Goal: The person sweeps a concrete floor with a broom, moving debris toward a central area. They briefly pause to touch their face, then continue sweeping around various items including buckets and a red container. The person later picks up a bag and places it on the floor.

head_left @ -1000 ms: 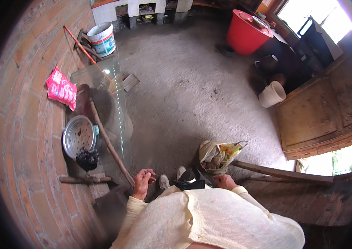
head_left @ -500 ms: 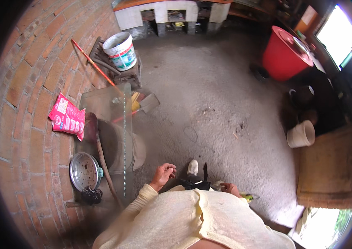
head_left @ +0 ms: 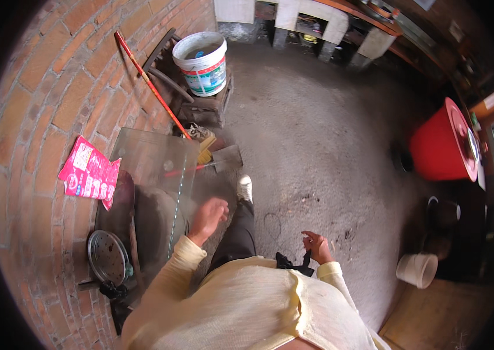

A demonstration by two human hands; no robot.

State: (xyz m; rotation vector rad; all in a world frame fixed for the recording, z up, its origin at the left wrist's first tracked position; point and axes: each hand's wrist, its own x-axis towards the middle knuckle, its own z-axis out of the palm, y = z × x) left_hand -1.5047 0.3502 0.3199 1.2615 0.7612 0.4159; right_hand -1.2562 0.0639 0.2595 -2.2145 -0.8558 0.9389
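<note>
My left hand [head_left: 209,220], a little blurred, hangs with loosely bent fingers and nothing visible in it, beside the edge of a glass-topped table [head_left: 153,143]. My right hand [head_left: 318,247] is over the concrete floor, its fingers partly bent and apart, with nothing visible in them. Close to it a black strap-like piece [head_left: 294,264] shows at the hem of my cream top. My left leg is stretched forward, ending in a white shoe [head_left: 245,188]. Against the brick wall stands a pink printed bag [head_left: 89,173] at the table.
A white bucket [head_left: 201,67] sits on a wooden chair [head_left: 206,111] at the far left, with a red pole [head_left: 150,84] leaning nearby. A dustpan [head_left: 227,158] lies past the table. A perforated metal pan [head_left: 107,256] is near left. Right are a red tub [head_left: 439,146] and white pail [head_left: 417,270].
The view has swung to the right and forward. My left leg has stepped ahead. Both hands have risen forward, and the right one has come out from beside my body.
</note>
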